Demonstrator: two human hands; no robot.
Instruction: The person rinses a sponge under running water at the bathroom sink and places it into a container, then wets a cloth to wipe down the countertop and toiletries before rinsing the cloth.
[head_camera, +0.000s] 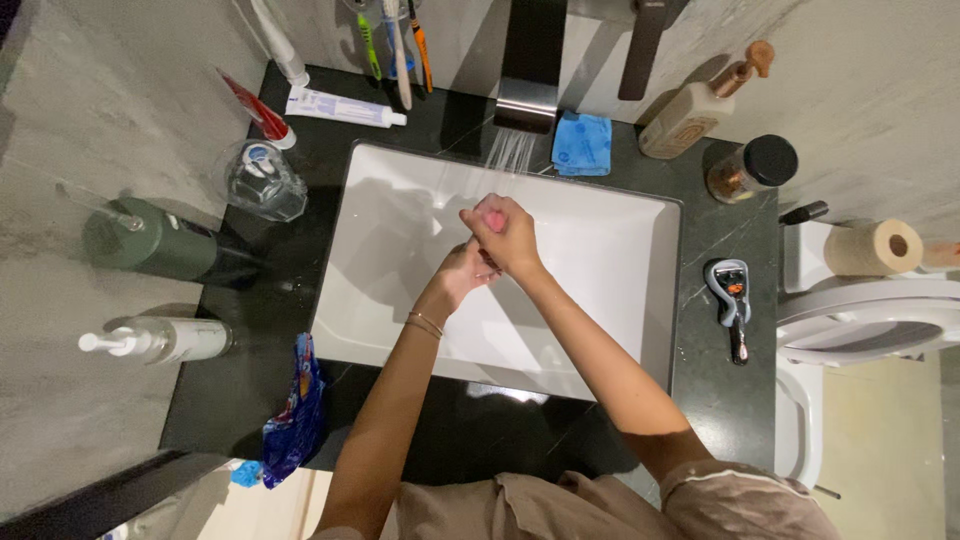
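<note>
Pink soap bar (492, 219) is clenched in your right hand (508, 235) over the white sink (620, 250), your left hand (462, 272) cupped just below it; can't tell its axis. White tube (345, 108) lies sideways on the dark worktop (720, 330), blue crumpled packet (295, 415) at the front-left edge.

A home bathroom: a white sink (600, 330) under a running tap (528, 100), toothbrushes (398, 40), toothpaste (345, 108), razor (733, 290), toilet (860, 320) and paper roll (872, 248).
</note>
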